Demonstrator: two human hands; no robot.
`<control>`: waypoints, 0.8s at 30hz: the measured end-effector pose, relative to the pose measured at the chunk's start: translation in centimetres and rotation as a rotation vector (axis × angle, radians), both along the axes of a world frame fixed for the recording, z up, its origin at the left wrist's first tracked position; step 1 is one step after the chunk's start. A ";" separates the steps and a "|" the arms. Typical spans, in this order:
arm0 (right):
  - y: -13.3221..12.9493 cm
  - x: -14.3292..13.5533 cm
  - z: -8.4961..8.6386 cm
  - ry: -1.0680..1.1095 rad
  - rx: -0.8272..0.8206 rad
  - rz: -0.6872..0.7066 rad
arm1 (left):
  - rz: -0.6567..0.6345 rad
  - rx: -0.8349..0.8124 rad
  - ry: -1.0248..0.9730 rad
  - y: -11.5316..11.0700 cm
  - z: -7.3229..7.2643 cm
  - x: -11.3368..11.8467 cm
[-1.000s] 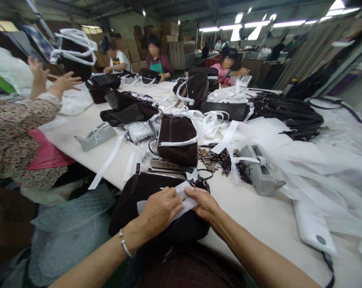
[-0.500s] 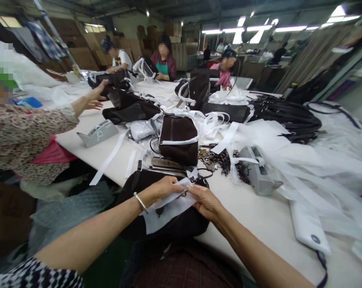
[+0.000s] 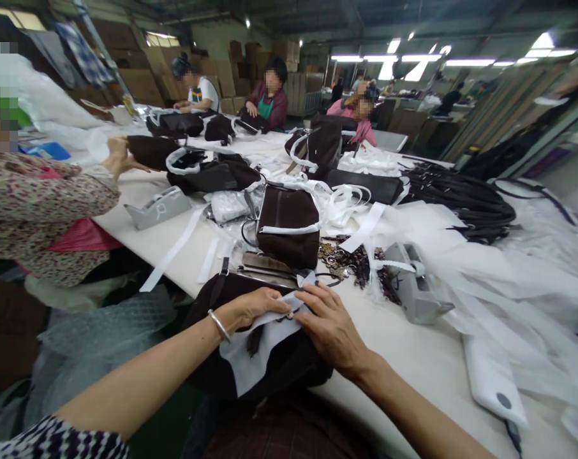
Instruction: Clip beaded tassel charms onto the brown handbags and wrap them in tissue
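Observation:
A dark brown handbag [image 3: 289,363] lies at the table's near edge, with its silver zip at the top. Over its front is a sheet of thin white wrapping paper [image 3: 248,366], around a dark tassel [image 3: 254,341] and a small metal piece [image 3: 289,315]. My left hand [image 3: 258,307], with a silver bangle at the wrist, pinches the paper's upper edge beside the metal piece. Spread across the paper's right end and the bag is my right hand [image 3: 330,325], its fingers apart and its thumb near the metal piece.
Another brown bag [image 3: 289,223] stands just beyond. Metal chains and rings [image 3: 349,261] lie near a grey tape dispenser [image 3: 416,287]; a second dispenser [image 3: 159,207] is at left. White sheets and a white power bank [image 3: 494,376] lie right. A co-worker's hand [image 3: 119,156] touches a bag.
My right hand has gone from pinching the paper to lying spread over it. The paper's lower corner hangs lower. At left, the co-worker's arm has drawn back and a dark bag has shifted.

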State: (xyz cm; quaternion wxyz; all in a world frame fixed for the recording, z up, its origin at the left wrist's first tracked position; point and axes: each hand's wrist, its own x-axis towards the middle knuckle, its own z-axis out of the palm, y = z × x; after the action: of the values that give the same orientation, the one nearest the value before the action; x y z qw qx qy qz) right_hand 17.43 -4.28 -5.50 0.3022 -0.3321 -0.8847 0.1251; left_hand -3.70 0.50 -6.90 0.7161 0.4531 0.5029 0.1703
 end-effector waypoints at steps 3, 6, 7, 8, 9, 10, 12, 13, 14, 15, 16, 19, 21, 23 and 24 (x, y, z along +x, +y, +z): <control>1.9 -0.5 0.1 -0.043 -0.041 0.120 | 0.001 0.012 -0.003 -0.1 -0.2 -0.1; 3.3 -0.6 -0.2 -0.059 -0.096 0.101 | 0.014 0.119 -0.001 -0.2 0.0 -0.1; 3.7 -0.7 -0.3 -0.032 -0.116 0.059 | 0.019 0.189 0.008 -0.3 0.2 0.0; 4.0 -0.8 -0.6 0.011 -0.140 0.016 | 0.019 0.267 0.024 -0.4 0.4 0.0; 4.2 -0.9 -0.8 0.061 -0.169 -0.023 | 0.009 0.344 0.045 -0.6 0.6 0.0; 4.5 -1.0 -1.0 0.107 -0.202 -0.054 | -0.010 0.409 0.069 -0.7 0.7 0.0; 4.8 -1.3 -1.5 0.165 -0.264 -0.084 | -0.050 0.491 0.107 -1.0 0.8 -0.1; 4.9 -1.4 -1.7 0.173 -0.287 -0.082 | -0.066 0.517 0.119 -1.2 0.7 -0.1; 4.9 -1.4 -1.9 0.175 -0.304 -0.078 | -0.078 0.533 0.132 -1.3 0.6 -0.1; 5.0 -1.5 -2.1 0.177 -0.316 -0.078 | -0.088 0.539 0.147 -1.3 0.4 -0.1; 5.1 -1.5 -2.2 0.178 -0.324 -0.080 | -0.104 0.534 0.163 -1.4 0.2 -0.1; 5.5 -1.4 -2.4 0.134 -0.321 -0.059 | -0.146 0.498 0.176 -1.4 -0.3 -0.3; 5.8 -1.2 -2.4 0.045 -0.312 -0.004 | -0.157 0.522 0.146 -1.3 -0.3 -0.4; 6.2 -1.1 -2.4 -0.042 -0.319 0.025 | -0.193 0.564 0.137 -1.3 0.0 -0.3; 6.4 -1.1 -2.4 -0.069 -0.329 0.022 | -0.219 0.579 0.167 -1.4 0.2 -0.3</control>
State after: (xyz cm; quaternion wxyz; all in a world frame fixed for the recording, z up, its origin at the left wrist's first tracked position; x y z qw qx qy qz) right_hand 16.34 2.12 -7.87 0.2119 -0.3715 -0.8657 0.2602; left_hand -3.95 -0.85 -6.69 0.5279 0.7018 0.4388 0.1904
